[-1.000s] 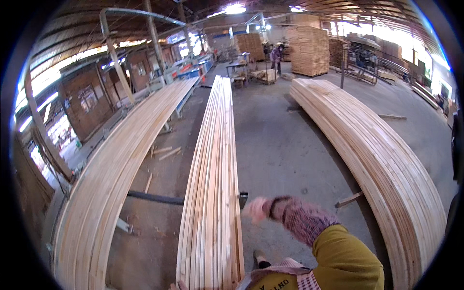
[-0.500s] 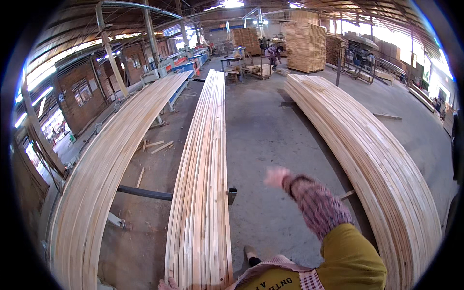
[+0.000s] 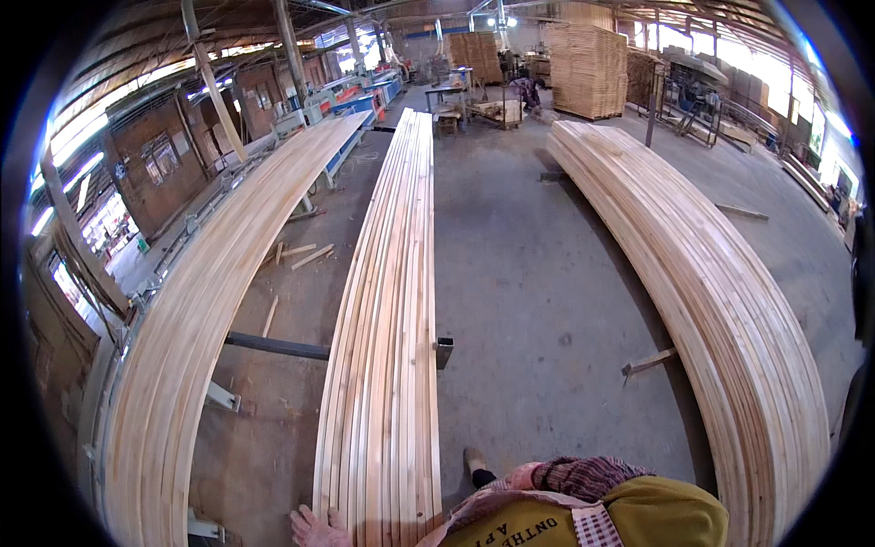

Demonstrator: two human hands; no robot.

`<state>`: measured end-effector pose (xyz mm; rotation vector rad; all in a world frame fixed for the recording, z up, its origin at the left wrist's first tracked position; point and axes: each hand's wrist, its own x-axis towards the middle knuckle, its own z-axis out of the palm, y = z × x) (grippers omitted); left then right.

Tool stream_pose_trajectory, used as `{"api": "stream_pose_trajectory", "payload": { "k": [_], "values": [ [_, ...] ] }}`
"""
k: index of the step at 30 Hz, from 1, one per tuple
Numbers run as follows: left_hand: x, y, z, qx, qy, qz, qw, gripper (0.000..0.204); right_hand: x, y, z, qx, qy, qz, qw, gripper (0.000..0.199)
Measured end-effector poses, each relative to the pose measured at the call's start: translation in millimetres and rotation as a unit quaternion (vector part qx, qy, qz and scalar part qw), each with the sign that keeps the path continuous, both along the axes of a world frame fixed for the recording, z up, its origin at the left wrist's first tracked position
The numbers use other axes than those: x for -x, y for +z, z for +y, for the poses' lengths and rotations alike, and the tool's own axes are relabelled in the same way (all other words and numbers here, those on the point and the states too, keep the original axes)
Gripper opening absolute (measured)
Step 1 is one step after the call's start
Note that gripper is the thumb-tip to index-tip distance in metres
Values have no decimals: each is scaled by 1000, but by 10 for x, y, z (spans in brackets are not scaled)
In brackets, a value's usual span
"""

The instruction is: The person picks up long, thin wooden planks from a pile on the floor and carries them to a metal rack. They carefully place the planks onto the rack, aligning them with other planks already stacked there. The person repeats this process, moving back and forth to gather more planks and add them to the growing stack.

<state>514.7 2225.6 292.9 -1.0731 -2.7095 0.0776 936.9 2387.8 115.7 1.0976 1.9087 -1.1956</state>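
Observation:
Long, narrow wooden boards lie side by side in the middle, running away from me. At the near left edge of these boards is my left hand, its fingers spread; it seems to hold nothing. My right hand is drawn in against the front of my body, to the right of the boards. Its fingers do not show clearly. A patterned knitted cuff covers my right forearm, which lies across the apron.
A second row of boards runs along the left on a machine bed. To the right stands a thick stack of boards. A dark metal bar passes under the middle boards and ends in a square tube. Wood offcuts litter the floor.
My right hand has come back from over the floor to my body. My left hand stays by the middle boards and shows more fully. The view has shifted slightly.

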Motion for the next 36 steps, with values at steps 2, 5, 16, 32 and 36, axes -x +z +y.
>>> {"api": "stream_pose_trajectory", "payload": {
  "k": [2, 5, 16, 32, 36],
  "values": [
    [-28, 38, -44, 3, 0, 7, 1000, 73, 66, 153, -34, 26, 50, -20, 998, 63],
    [-65, 119, -43, -19, -22, 20, 999, 73, 31, 162, -43, -24, 45, -25, 998, 58],
    [148, -417, -96, -58, 11, -12, 998, 75, 93, 194, 52, -105, 63, -47, 991, 54],
    [9, -200, -80, -69, -44, 5, 997, 73, -245, 2379, 2581, -370, -169, -82, 910, 55],
    [-88, 298, -22, -38, -56, -48, 997, 71, -304, 4562, 3593, -605, -352, 31, 713, 46]
  ]
}}
